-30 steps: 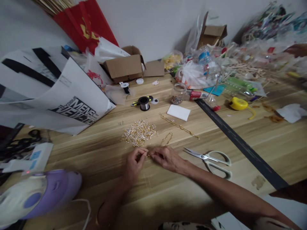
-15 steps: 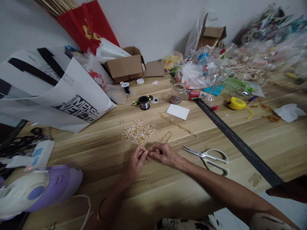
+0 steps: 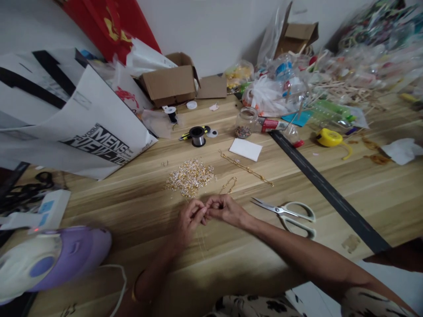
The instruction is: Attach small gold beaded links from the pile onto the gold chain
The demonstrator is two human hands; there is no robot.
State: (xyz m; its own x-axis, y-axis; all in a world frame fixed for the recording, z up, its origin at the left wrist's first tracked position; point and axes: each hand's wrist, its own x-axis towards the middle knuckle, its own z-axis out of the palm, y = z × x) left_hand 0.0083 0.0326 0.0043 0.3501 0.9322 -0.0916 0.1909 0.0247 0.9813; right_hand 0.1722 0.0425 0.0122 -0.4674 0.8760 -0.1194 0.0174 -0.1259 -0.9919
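Observation:
My left hand (image 3: pixel 191 216) and my right hand (image 3: pixel 226 209) meet just in front of a pile of small gold and clear beads (image 3: pixel 191 177). Both are closed, thumb and finger pinched tip to tip. A thin pale thread (image 3: pixel 201 244) trails down from between them toward the table's near side; any bead in the fingertips is too small to make out. Just beyond my right hand lies a short beaded chain (image 3: pixel 228 185), and past it a longer gold chain (image 3: pixel 246 168). Scissors (image 3: pixel 286 213) with pale handles lie partly spread beside my right forearm.
Farther back are a wire spool (image 3: pixel 198 137), a white card (image 3: pixel 245 149) and a bead jar (image 3: pixel 246 123). A yellow tape measure (image 3: pixel 329 137) lies right, near a dark strip (image 3: pixel 325 187). A white bag (image 3: pixel 82 127) and purple appliance (image 3: pixel 79 255) flank the left.
The view has shifted slightly, so the bag and boxes sit a little differently in frame. My hands stay pinched together with only slight finger movement.

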